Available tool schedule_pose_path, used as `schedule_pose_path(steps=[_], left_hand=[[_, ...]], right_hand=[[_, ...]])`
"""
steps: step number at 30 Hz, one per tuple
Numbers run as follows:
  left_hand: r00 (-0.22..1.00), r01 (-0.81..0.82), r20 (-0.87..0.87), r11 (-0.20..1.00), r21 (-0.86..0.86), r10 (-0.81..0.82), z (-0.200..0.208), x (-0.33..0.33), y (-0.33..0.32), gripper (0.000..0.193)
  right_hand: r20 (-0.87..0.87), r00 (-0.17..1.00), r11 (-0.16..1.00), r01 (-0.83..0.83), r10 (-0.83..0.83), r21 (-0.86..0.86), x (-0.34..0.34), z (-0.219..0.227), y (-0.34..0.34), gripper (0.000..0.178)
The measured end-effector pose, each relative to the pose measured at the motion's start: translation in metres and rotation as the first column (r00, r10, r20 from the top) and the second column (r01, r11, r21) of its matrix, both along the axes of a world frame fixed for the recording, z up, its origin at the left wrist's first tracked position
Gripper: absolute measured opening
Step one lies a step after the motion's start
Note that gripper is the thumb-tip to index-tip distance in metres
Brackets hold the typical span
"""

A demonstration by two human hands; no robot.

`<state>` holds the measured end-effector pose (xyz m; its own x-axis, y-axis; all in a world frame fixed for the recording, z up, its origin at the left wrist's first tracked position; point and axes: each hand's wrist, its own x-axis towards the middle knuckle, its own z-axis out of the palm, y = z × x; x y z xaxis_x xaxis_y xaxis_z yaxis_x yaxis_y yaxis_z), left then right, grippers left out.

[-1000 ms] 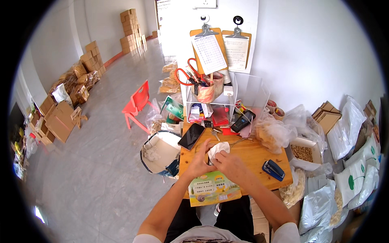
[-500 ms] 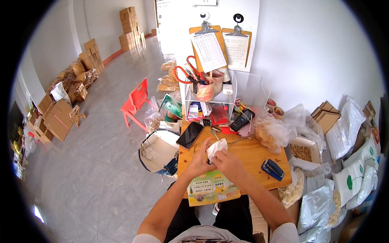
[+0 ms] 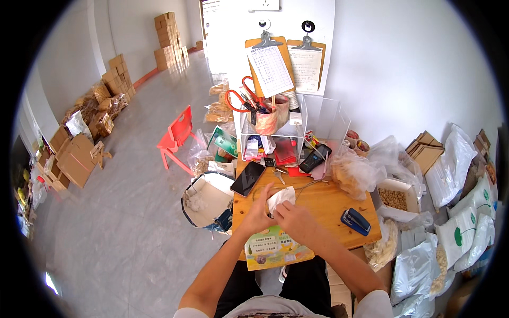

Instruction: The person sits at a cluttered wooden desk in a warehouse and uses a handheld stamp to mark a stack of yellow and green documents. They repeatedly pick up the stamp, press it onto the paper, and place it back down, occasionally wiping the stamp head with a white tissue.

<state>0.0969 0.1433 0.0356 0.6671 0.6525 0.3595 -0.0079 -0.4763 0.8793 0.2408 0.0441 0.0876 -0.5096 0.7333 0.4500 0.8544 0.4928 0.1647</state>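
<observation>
Above the near edge of the wooden table, my two hands meet at a crumpled white tissue (image 3: 282,196). My right hand (image 3: 298,220) is closed, its fingertips pinching the tissue's lower part. My left hand (image 3: 256,216) curls round the tissue's left side, index finger pointing up. A small dark bit shows between the hands, too covered to name. Just below them a yellow-green printed box or packet (image 3: 278,250) lies at the table's edge and juts out over my lap.
On the wooden table (image 3: 323,212) are a black phone (image 3: 247,178), keys (image 3: 279,176) and a blue stapler (image 3: 356,221). A clear acrylic shelf (image 3: 323,114) behind holds a pen cup and red-handled scissors. A bin (image 3: 204,204) stands left; bags and a box of nuts (image 3: 393,199) crowd the right.
The tissue and my hands have shifted slightly down and left, with the right fingers now lower on the tissue. The whole view has tilted a little.
</observation>
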Motion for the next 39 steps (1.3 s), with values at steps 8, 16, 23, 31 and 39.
schedule_pose_path(steps=[8, 16, 23, 31, 39], left_hand=[[0.995, -0.080, -0.050, 0.987, 0.141, 0.088, 0.003, 0.005, -0.006, 0.109], [0.995, -0.070, -0.068, 0.996, 0.051, 0.074, 0.002, 0.004, -0.001, 0.111], [0.998, -0.011, 0.065, 0.997, -0.079, 0.016, -0.010, 0.000, 0.002, 0.113], [0.996, -0.024, 0.082, 0.991, -0.134, 0.036, -0.004, -0.001, -0.003, 0.118], [0.996, -0.033, 0.078, 0.998, -0.048, 0.036, -0.014, -0.010, -0.001, 0.116]], right_hand=[[-0.116, 0.993, 0.999, 0.035, -0.031, 0.035, 0.013, -0.005, 0.014, 0.015], [-0.117, 0.993, 1.000, 0.001, 0.000, 0.011, 0.009, -0.006, 0.008, 0.011], [-0.080, 0.996, 1.000, -0.026, 0.027, 0.015, -0.004, -0.006, 0.000, 0.013], [-0.327, 0.943, 0.998, 0.061, -0.060, -0.006, 0.010, -0.015, 0.023, 0.022], [-0.516, 0.829, 0.960, 0.278, -0.218, 0.041, 0.020, -0.023, 0.011, 0.027]])
